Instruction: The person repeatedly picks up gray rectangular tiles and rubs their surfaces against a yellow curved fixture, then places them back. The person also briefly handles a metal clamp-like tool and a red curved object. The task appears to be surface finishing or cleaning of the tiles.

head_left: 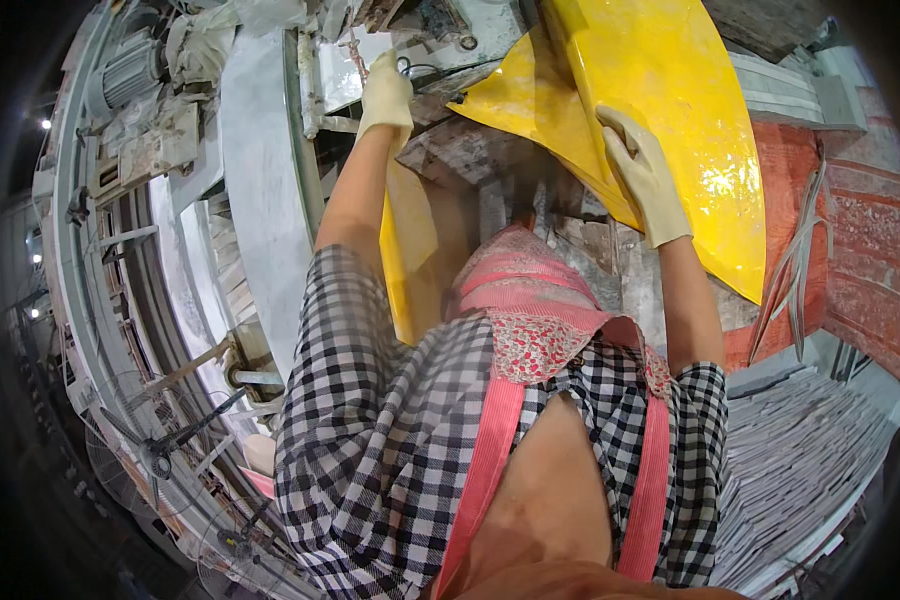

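My right hand (642, 178), in a cream glove, grips the folded edge of a large glossy yellow sheet (685, 110) that spreads over the upper right. Part of the sheet folds to a point on its left side. Further left, my left hand (386, 98), also gloved, reaches forward beside a pale metal plate (345, 75). Its fingers are curled closed near a small dark loop (404, 66); what they hold is hidden. Beneath my left forearm hangs another yellow piece (407, 250).
Grey machinery with a motor (135, 72) and a long pale panel (260, 190) stands at the left, above fans (160, 455). Orange-red woven sheeting (770, 230) hangs at the right, with a tall stack of thin sheets (810, 470) below it.
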`<move>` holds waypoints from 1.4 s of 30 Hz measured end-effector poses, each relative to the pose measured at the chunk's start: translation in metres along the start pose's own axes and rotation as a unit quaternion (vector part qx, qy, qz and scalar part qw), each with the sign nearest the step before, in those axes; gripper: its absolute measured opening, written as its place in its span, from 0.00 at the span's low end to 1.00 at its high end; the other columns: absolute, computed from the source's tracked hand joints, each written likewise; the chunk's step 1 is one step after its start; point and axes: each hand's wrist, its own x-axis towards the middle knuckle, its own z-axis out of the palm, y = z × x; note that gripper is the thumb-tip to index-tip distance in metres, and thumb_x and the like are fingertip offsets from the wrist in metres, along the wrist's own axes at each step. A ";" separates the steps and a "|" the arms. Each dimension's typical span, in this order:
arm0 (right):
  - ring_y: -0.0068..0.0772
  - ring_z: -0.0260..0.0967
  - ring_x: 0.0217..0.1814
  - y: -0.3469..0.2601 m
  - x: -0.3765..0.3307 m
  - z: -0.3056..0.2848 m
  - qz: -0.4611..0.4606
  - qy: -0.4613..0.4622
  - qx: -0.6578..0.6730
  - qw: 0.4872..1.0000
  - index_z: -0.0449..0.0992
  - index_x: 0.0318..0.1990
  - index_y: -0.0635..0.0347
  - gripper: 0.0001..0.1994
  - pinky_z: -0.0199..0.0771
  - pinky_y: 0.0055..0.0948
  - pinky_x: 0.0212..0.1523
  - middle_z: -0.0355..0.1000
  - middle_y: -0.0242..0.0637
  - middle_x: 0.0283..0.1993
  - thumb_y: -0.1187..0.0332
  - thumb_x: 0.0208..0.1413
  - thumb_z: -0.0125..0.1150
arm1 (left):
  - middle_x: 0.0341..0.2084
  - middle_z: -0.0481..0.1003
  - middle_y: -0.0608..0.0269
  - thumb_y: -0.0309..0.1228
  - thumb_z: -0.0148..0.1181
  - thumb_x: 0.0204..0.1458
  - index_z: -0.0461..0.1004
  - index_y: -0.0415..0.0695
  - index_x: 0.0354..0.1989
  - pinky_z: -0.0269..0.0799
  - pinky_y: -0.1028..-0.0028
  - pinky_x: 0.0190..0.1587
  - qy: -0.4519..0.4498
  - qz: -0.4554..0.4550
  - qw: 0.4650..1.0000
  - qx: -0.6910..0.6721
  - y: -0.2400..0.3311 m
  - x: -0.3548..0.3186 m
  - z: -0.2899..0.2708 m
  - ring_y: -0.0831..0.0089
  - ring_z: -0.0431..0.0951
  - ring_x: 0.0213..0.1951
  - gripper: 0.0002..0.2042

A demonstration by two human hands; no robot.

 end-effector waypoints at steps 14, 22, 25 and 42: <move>0.32 0.74 0.59 -0.008 -0.018 0.000 -0.029 0.024 0.001 0.999 0.74 0.63 0.64 0.19 0.70 0.28 0.60 0.78 0.46 0.58 0.69 0.68 0.57 | 0.40 0.83 0.48 0.30 0.69 0.42 0.85 0.46 0.38 0.80 0.62 0.47 -0.177 -0.017 0.953 0.246 0.012 0.041 0.020 0.53 0.84 0.47 0.12; 0.34 0.73 0.62 -0.016 -0.014 0.002 0.001 -0.003 0.032 0.999 0.75 0.62 0.67 0.19 0.69 0.29 0.63 0.77 0.45 0.59 0.68 0.68 0.57 | 0.35 0.85 0.58 0.35 0.64 0.58 0.83 0.47 0.42 0.78 0.66 0.41 -0.035 -0.035 0.996 -0.070 0.048 0.015 -0.093 0.65 0.85 0.36 0.08; 0.34 0.73 0.63 -0.019 -0.011 -0.003 0.020 -0.021 0.035 0.999 0.75 0.61 0.66 0.19 0.69 0.31 0.64 0.77 0.46 0.60 0.66 0.68 0.57 | 0.29 0.85 0.63 0.32 0.61 0.60 0.82 0.45 0.36 0.76 0.75 0.34 0.014 -0.053 0.986 -0.160 0.060 0.035 -0.144 0.79 0.83 0.27 0.06; 0.35 0.72 0.64 -0.021 -0.021 -0.012 0.021 -0.026 -0.011 0.999 0.76 0.60 0.64 0.18 0.68 0.31 0.65 0.77 0.43 0.61 0.63 0.70 0.55 | 0.26 0.82 0.50 0.35 0.64 0.51 0.82 0.40 0.33 0.78 0.60 0.39 0.029 0.097 0.995 -0.015 0.040 0.154 -0.138 0.56 0.84 0.31 0.10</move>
